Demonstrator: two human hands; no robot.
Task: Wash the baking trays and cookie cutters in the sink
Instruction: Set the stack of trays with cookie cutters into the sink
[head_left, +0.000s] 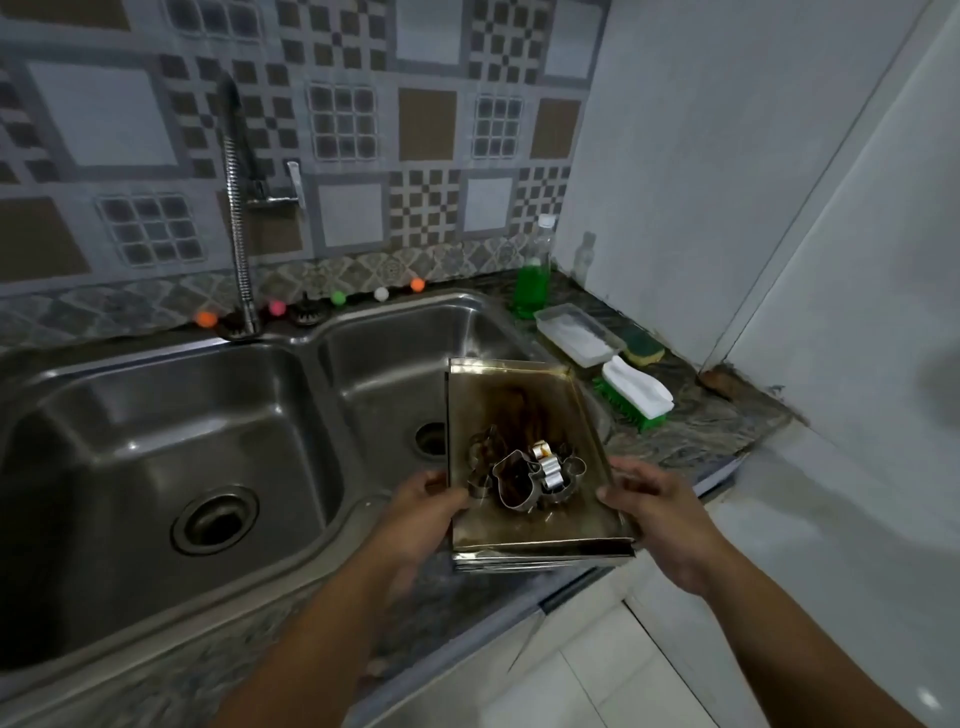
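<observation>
Two basins make up the steel sink (156, 405), set in a mottled counter (691, 431). Over the right basin's near edge hangs a stack of baking trays (519, 400), the top one stained brown. The left hand (421, 514) grips the stack's left rim and the right hand (654, 514) its right rim. Several metal cookie cutters (524, 475) lie heaped in the top tray's near half.
</observation>
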